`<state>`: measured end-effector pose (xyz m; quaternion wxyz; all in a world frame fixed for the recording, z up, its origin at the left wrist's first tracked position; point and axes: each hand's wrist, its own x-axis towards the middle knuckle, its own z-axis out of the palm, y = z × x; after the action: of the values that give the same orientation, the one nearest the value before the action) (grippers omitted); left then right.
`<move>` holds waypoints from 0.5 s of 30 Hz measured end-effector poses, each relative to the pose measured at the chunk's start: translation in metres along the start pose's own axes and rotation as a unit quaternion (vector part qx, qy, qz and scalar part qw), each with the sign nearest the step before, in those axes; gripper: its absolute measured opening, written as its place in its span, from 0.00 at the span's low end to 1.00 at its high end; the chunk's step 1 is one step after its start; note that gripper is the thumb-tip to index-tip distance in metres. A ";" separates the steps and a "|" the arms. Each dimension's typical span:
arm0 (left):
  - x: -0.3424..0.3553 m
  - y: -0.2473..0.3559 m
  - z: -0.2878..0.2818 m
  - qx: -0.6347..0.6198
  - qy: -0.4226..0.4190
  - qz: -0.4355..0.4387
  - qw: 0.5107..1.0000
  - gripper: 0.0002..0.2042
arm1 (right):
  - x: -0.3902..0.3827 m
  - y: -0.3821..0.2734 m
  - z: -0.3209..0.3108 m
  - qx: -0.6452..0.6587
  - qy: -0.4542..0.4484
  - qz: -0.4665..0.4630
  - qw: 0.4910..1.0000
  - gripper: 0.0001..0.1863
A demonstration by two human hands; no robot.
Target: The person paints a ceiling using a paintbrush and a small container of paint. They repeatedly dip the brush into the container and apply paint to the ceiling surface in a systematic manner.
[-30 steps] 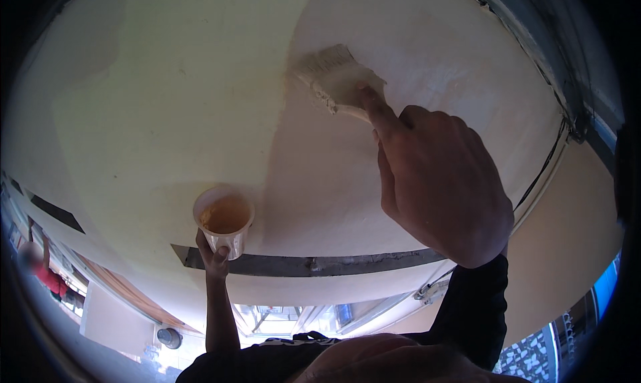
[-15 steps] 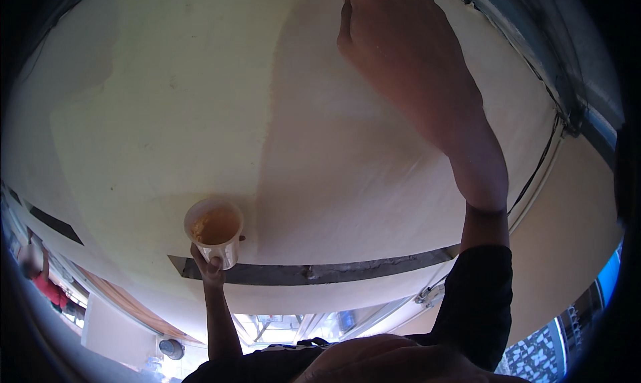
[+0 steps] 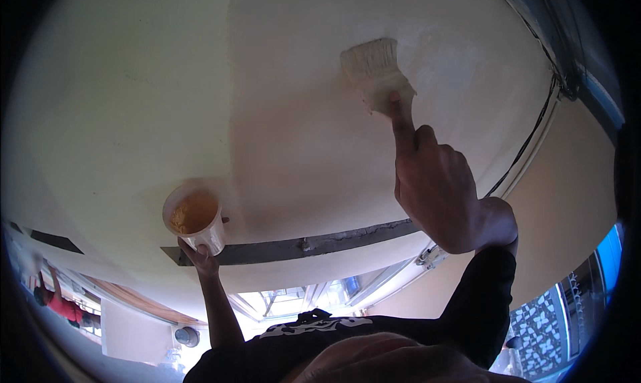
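A wide paintbrush (image 3: 375, 69), coated in pale paint, lies with its bristles against the wall (image 3: 300, 136). My right hand (image 3: 437, 176) is closed around its handle, the index finger stretched along the brush's base. Over on the left, my left hand (image 3: 203, 257) grips a white plastic tub (image 3: 212, 237) from below and the side. Peach-coloured paint (image 3: 200, 213) shows inside the tub, with clots along its inner wall. The wall is yellowish at left and pale pinkish on the right, where the brush touches it.
A dark recessed strip (image 3: 307, 246) runs across the wall below the brush. Cables and a thin pipe (image 3: 534, 149) follow the corner at right. At the far left is a person in red (image 3: 63, 306); a grey bucket (image 3: 187, 336) sits low down.
My right hand has come down from the top edge, bringing the brush fully into sight. The tub in my left hand appears slightly farther left and higher in view.
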<state>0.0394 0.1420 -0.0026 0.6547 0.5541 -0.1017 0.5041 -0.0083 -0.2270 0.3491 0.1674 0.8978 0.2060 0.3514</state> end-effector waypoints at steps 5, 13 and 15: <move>0.009 0.024 -0.013 -0.002 0.019 -0.004 1.000 0.51 | -0.035 0.024 -0.010 0.125 -0.013 -0.038 0.991 0.30; 0.001 0.048 0.023 -0.081 -0.011 -0.026 0.996 0.52 | 0.045 0.037 0.001 0.038 0.280 0.031 0.959 0.26; -0.007 0.059 0.023 -0.050 0.014 -0.004 0.999 0.53 | 0.032 0.019 0.037 0.064 0.229 0.030 0.971 0.29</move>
<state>0.0004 0.1116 0.0378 0.6848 0.5143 -0.1152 0.5033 0.0439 -0.2332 0.3496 0.0476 0.8078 0.2341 0.5390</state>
